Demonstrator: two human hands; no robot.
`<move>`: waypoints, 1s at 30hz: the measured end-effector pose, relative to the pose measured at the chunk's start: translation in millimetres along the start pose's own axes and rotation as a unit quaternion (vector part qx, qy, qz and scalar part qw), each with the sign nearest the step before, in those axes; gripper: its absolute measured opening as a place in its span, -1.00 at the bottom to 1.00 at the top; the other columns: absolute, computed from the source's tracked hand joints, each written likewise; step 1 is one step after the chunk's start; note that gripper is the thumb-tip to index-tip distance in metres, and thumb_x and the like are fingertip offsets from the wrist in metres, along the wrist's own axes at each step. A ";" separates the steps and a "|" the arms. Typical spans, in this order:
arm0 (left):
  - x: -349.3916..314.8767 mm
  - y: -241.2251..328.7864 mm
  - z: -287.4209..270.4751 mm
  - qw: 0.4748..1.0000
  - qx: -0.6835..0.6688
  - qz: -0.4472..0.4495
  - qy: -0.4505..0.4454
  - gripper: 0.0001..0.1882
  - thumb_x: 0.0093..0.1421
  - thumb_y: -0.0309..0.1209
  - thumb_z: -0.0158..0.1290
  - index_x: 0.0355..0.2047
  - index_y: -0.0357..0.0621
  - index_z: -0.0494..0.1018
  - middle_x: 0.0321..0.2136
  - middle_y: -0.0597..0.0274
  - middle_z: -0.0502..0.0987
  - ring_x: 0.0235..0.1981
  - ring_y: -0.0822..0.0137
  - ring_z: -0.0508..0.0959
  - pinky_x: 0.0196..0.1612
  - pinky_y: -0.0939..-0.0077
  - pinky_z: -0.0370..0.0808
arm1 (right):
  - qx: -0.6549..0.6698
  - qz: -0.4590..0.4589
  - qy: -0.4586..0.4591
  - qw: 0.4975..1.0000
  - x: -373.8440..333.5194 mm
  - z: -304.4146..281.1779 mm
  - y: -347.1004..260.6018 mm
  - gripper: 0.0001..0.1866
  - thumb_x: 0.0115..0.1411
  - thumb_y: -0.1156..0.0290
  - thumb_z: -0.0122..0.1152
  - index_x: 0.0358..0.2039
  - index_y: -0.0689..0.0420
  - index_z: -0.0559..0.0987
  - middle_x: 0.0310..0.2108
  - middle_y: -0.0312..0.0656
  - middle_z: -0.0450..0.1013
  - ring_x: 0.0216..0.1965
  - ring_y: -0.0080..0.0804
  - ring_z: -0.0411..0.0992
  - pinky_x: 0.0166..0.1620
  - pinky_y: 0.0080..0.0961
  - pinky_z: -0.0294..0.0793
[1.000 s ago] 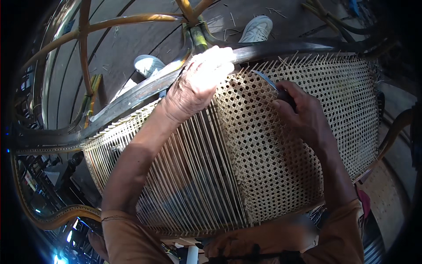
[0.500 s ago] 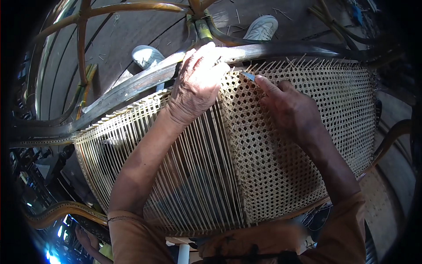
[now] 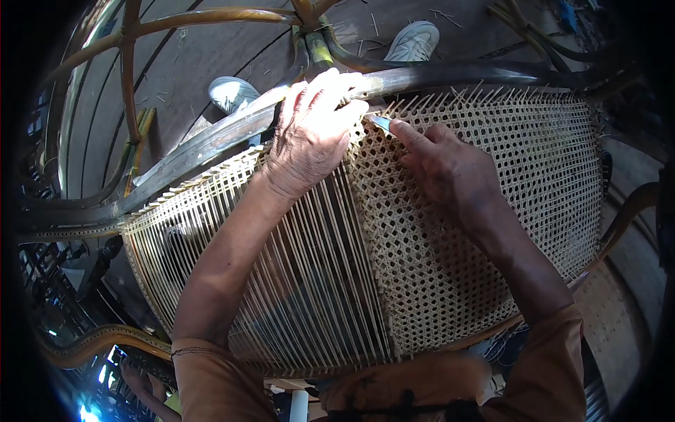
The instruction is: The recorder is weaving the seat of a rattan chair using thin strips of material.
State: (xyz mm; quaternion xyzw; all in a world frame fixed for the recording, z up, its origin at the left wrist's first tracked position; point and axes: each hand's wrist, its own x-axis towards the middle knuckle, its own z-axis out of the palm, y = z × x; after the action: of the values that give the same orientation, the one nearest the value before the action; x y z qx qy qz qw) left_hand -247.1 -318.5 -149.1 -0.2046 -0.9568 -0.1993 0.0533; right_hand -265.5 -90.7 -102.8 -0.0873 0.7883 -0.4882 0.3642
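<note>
A panel of woven cane (image 3: 450,281) is stretched over a curved chair frame. Its right part is a finished-looking open hexagonal mesh; its left part shows only parallel cane strands (image 3: 316,281). At the far edge, my left hand (image 3: 309,130) has its fingers curled over the dark frame rail (image 3: 204,151), with the thumb toward the edge of the mesh; bright sun washes out its fingertips. My right hand (image 3: 453,169) grips a small knife (image 3: 380,122), whose blade points left at the far edge of the weave, close to my left thumb. The knife's handle is hidden in my fist.
Short cane ends (image 3: 478,95) stick up along the mesh's far edge. Beyond the rail are curved rattan poles (image 3: 218,15) and two light shoes (image 3: 413,42) on a plank floor (image 3: 267,42) with cane scraps. Another person's arm (image 3: 144,390) shows at lower left.
My right hand has shifted left with the knife, bringing its blade nearer my left thumb. My left hand stays at about the same place on the rail.
</note>
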 end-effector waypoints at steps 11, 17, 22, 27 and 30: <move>4.2 0.6 -3.4 1.000 -0.017 0.012 0.008 -0.72 -0.01 -0.49 0.00 -0.24 -0.14 0.51 0.00 0.05 0.39 0.08 0.01 0.34 0.10 -0.01 0.22 | -0.176 -0.019 -0.040 0.983 0.8 -0.6 0.2 -0.54 0.20 0.44 0.12 0.13 0.00 0.37 -0.34 -0.30 0.35 -0.45 -0.64 0.37 -0.43 -0.82 0.49; 7.7 5.6 -5.4 0.999 0.029 0.028 0.012 -0.71 -0.07 -0.57 0.05 -0.27 -0.28 0.52 -0.06 -0.06 0.45 0.02 0.00 0.41 0.05 0.15 0.34 | -0.411 -0.196 0.034 0.889 15.0 -4.5 12.2 -0.62 0.27 0.31 -0.04 0.09 0.05 0.40 -0.25 -0.17 0.49 -0.25 -0.32 0.49 -0.22 -0.55 0.55; 10.1 1.8 -3.5 0.996 0.066 0.053 0.010 -0.72 -0.07 -0.51 0.04 -0.27 -0.24 0.49 -0.10 0.00 0.46 -0.03 0.05 0.44 -0.01 0.18 0.35 | -0.375 -0.151 0.038 0.914 19.1 -12.0 11.9 -0.59 0.27 0.28 -0.04 0.10 0.11 0.38 -0.20 -0.07 0.52 -0.05 -0.28 0.44 -0.03 -0.58 0.48; 12.0 0.0 0.1 0.998 -0.012 0.033 0.054 -0.79 -0.08 -0.55 0.12 -0.35 -0.27 0.54 -0.13 -0.09 0.48 -0.06 0.03 0.47 0.02 0.19 0.41 | -0.349 -0.195 0.039 0.916 15.4 -6.5 8.1 -0.58 0.20 0.38 0.05 0.09 0.03 0.39 -0.29 -0.13 0.46 -0.26 -0.35 0.45 -0.26 -0.52 0.51; 16.1 -4.3 -0.8 0.997 0.007 0.059 0.052 -0.75 -0.12 -0.53 0.11 -0.34 -0.18 0.51 -0.16 0.08 0.51 -0.10 0.12 0.49 -0.05 0.25 0.44 | -0.343 -0.185 0.029 0.920 12.3 -3.9 3.8 -0.57 0.15 0.44 0.11 0.07 -0.03 0.40 -0.36 -0.18 0.42 -0.39 -0.39 0.45 -0.40 -0.48 0.52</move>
State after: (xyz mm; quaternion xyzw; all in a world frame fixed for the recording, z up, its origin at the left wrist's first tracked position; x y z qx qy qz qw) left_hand -263.5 -316.4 -147.0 -0.2497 -0.9404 -0.1993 0.1166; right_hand -276.0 -92.1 -111.0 -0.3371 0.8876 -0.2486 0.1917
